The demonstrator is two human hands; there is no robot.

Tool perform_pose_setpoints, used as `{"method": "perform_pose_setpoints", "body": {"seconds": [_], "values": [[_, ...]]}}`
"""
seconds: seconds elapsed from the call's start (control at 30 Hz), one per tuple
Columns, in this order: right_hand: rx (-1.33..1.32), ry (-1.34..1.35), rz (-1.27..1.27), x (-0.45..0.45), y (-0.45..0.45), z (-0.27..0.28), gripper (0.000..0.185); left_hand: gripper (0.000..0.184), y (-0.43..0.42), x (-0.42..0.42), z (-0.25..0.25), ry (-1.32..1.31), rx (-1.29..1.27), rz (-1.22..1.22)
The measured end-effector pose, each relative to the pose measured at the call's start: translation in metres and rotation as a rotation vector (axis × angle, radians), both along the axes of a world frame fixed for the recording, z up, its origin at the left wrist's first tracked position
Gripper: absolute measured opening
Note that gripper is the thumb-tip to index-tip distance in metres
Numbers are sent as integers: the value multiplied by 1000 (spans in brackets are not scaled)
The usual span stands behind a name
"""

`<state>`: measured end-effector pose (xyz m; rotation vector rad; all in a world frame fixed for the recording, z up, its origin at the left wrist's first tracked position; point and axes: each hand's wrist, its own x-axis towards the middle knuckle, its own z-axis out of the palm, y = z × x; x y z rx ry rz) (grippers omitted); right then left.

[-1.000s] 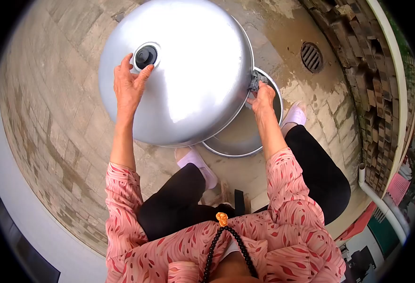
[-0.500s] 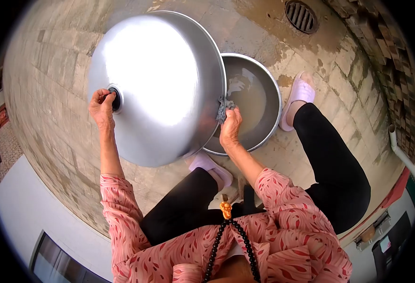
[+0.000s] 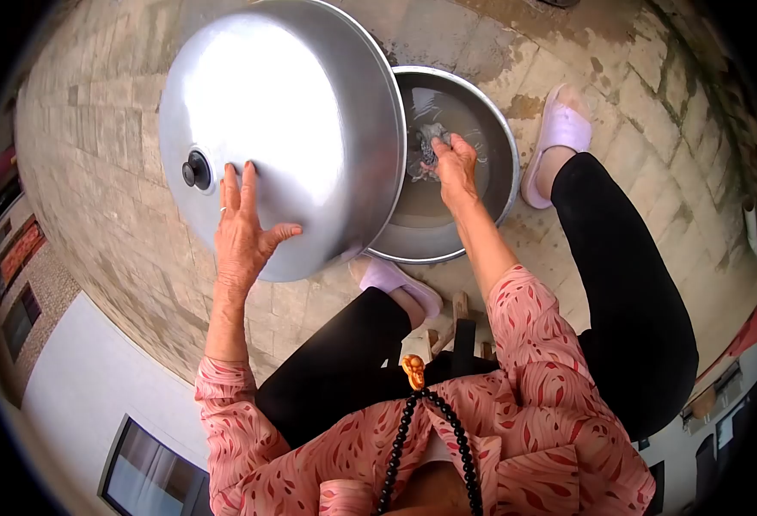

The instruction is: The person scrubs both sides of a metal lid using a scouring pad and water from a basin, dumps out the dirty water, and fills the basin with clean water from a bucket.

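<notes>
A large domed metal lid (image 3: 309,129) tilts on its edge, its rim overlapping the left side of a metal basin (image 3: 509,172). Its black knob (image 3: 196,170) faces left. My left hand (image 3: 245,224) lies against the dome to the right of the knob, fingers spread. In the basin is cloudy water (image 3: 447,202). My right hand (image 3: 457,168) grips a grey scrubbing cloth (image 3: 431,142) at the water, its lower part apparently wet. The lid hides the basin's left part.
Paving stones (image 3: 112,146) cover the ground, with a damp patch behind the basin. My slippered feet stand on either side of the basin's near edge. Part of a wooden stool (image 3: 460,305) shows between my legs. A white wall with a window (image 3: 150,469) is at lower left.
My left hand has let go of the knob and now rests spread on the dome. My right hand has moved from the lid's rim into the basin with the cloth.
</notes>
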<state>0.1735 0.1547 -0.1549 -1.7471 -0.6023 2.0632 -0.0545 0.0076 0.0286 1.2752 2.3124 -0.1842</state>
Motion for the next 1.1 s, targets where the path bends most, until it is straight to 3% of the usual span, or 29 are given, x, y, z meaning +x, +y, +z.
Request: {"method": "perform_pose_setpoints", "body": {"seconds": [0.1, 0.17, 0.33, 0.5, 0.6, 0.77, 0.83, 0.9, 1.03, 1.1], "values": [[422, 357, 6, -27, 33, 23, 24, 132, -8, 20, -12, 100, -32, -47], [810, 82, 248, -57, 54, 32, 28, 133, -8, 17, -15, 96, -15, -74], [998, -277, 224, -78, 48, 27, 17, 134, -4, 17, -12, 92, -59, -69], [1255, -119, 262, -98, 30, 76, 16, 133, -8, 16, -17, 117, -20, -94], [1046, -367, 380, -94, 62, 45, 12, 132, -2, 18, -14, 129, -58, -92], [1256, -74, 330, -105, 32, 83, 20, 138, 1, 18, -16, 108, -69, -20], [1220, -153, 292, -107, 46, 64, 16, 138, -4, 19, -16, 111, -72, -29], [1041, -390, 468, -100, 72, 46, 13, 138, 4, 22, -10, 107, -103, -14], [1221, -137, 335, -106, 40, 72, 16, 138, 7, 23, -10, 125, -136, 9], [1219, -258, 339, -106, 52, 57, 15, 139, -2, 22, -12, 137, -121, -13]]}}
